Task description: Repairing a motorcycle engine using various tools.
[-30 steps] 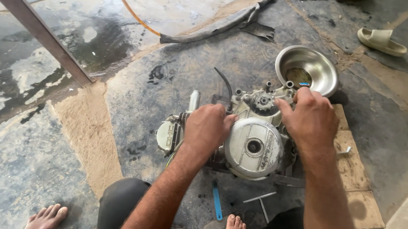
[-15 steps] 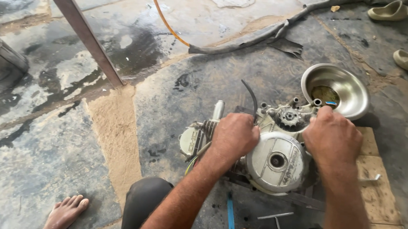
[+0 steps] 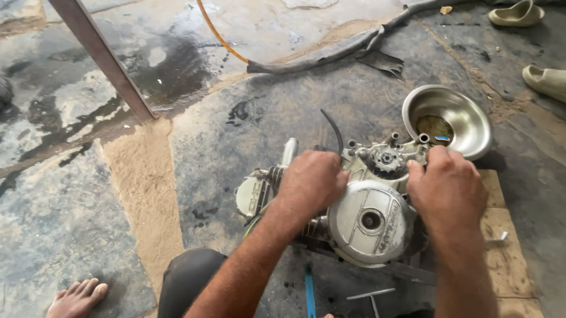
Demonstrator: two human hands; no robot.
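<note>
Two bare hands rest on a grey motorcycle engine point(image 3: 366, 216) that sits on the stained concrete floor point(image 3: 55, 228), its right side over the left edge of a worn wooden board point(image 3: 508, 254). The left hand point(image 3: 311, 181) is curled over the engine's left upper part, gripping the casing there. The right hand point(image 3: 447, 189) clasps the top right of the engine, fingers bent over the sprocket end. A steel bowl point(image 3: 458, 112) stands just beyond the right hand. A blue-handled tool point(image 3: 311, 294) lies on the floor near the person's foot.
</note>
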